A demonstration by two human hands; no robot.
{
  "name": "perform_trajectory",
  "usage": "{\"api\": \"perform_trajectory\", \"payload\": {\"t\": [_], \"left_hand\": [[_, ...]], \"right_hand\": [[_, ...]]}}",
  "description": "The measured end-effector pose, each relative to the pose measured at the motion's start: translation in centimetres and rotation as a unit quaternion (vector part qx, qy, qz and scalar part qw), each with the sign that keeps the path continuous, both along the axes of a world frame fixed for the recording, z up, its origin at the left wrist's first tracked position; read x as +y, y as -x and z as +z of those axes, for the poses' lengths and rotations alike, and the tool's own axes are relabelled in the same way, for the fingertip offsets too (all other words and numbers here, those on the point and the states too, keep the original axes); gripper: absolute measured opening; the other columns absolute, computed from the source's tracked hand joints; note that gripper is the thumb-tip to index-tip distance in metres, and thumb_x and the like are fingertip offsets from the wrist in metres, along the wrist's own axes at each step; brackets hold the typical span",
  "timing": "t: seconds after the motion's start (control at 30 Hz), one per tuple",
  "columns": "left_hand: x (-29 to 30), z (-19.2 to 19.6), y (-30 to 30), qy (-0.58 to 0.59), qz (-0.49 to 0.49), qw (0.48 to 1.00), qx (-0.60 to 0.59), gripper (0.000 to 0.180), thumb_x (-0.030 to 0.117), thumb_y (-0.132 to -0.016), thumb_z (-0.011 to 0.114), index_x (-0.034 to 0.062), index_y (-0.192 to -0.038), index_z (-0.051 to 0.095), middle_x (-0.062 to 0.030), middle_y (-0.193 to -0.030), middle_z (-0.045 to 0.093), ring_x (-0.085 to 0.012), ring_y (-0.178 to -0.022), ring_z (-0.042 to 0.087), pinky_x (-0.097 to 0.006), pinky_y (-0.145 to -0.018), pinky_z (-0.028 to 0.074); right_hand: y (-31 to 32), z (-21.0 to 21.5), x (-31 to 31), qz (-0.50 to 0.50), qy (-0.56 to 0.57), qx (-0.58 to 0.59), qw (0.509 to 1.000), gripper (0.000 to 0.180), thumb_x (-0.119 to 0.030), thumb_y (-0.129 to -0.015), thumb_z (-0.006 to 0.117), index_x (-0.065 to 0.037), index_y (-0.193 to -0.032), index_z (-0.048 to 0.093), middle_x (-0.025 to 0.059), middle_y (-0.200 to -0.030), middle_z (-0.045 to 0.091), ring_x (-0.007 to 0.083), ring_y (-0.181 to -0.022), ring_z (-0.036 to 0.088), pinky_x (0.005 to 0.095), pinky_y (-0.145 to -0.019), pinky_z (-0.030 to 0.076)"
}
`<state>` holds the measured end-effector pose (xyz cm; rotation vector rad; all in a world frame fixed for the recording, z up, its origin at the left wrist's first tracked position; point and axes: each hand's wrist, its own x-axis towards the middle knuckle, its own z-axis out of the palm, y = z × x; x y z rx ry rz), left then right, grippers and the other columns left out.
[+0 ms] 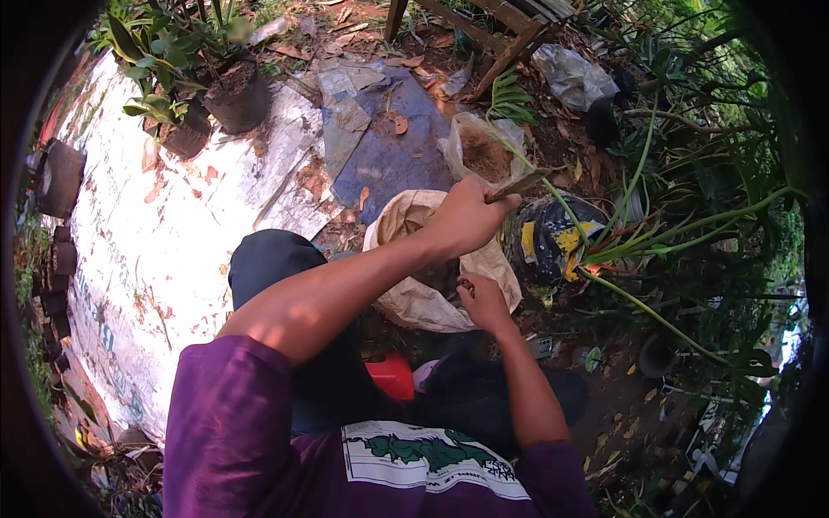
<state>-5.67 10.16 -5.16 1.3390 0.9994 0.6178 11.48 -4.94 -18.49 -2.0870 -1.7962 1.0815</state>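
Note:
My left hand (471, 220) is closed round a narrow, flat, brownish tool (525, 183), which points to the right; its exact kind is unclear. That hand is above the far side of a cream-coloured sack (423, 312) with its mouth rolled open. Dark, soil-like stuff shows inside the sack, partly hidden by my left forearm. Over the sack's near right part, my right hand (485, 304) has its fingers curled in; what they hold, if anything, cannot be made out. Just right of the sack is a black and yellow pot (561, 235) with a long-stemmed plant (617, 250).
A clear plastic bag (484, 147) with brown fibrous material lies beyond the sack. Potted plants (237, 95) stand at the far left on a pale sheet (129, 259). A wooden frame (509, 52) is at the back. Something red (393, 376) lies between my legs.

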Motion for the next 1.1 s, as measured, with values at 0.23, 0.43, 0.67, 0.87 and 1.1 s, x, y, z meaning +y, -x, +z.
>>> {"api": "perform_trajectory", "payload": {"t": [0.23,0.43,0.67,0.87,1.1], "left_hand": [[1.4,0.0,-0.3,-0.015,0.006,0.998,-0.067,0.045,0.032,-0.091,0.064,-0.0105,-0.076,0.064,-0.02,-0.061,0.057,-0.0283,-0.058,0.056,-0.047,-0.066,0.047],[1.1,1.5,1.2,-0.009,0.012,0.998,-0.057,0.042,0.028,-0.088,0.063,-0.0126,-0.081,0.067,-0.0284,-0.071,0.064,-0.0407,-0.071,0.068,-0.049,-0.076,0.051],[1.5,1.2,1.1,-0.021,0.02,0.996,-0.088,0.038,0.026,-0.086,0.065,-0.0123,-0.08,0.066,-0.029,-0.07,0.064,-0.0411,-0.071,0.068,-0.05,-0.076,0.051],[1.3,0.2,0.5,-0.015,-0.01,0.996,-0.093,0.04,0.029,-0.09,0.064,-0.0095,-0.079,0.067,-0.0252,-0.069,0.065,-0.0359,-0.069,0.068,-0.048,-0.074,0.051],[1.4,-2.9,-0.2,-0.015,-0.061,0.992,-0.107,0.039,0.035,-0.097,0.06,-0.0024,-0.089,0.07,-0.008,-0.067,0.06,-0.018,-0.063,0.057,-0.037,-0.063,0.046]], "right_hand": [[0.3,-11.5,0.1,-0.096,0.062,-0.035,0.993,0.027,-0.022,-0.089,0.068,-0.001,-0.106,0.072,0.0226,-0.104,0.072,0.0411,-0.099,0.068,0.0484,-0.088,0.053],[6.2,-15.4,-0.4,-0.231,0.094,-0.155,0.956,0.049,-0.03,-0.087,0.074,-0.004,-0.126,0.063,0.0237,-0.116,0.069,0.0418,-0.111,0.066,0.0502,-0.094,0.052],[6.1,-16.0,-2.4,-0.251,0.035,-0.116,0.96,0.044,-0.009,-0.077,0.078,-0.004,-0.115,0.057,0.0263,-0.113,0.068,0.0444,-0.109,0.065,0.0496,-0.094,0.05],[5.2,-17.7,-3.5,-0.292,-0.015,-0.059,0.954,0.046,-0.01,-0.079,0.077,-0.002,-0.119,0.056,0.0222,-0.109,0.066,0.0411,-0.102,0.066,0.0453,-0.092,0.051],[3.6,-10.6,1.8,-0.323,-0.046,0.139,0.935,0.036,-0.002,-0.084,0.068,0.0,-0.116,0.053,0.0122,-0.104,0.064,0.0202,-0.094,0.064,0.0345,-0.079,0.053]]}}
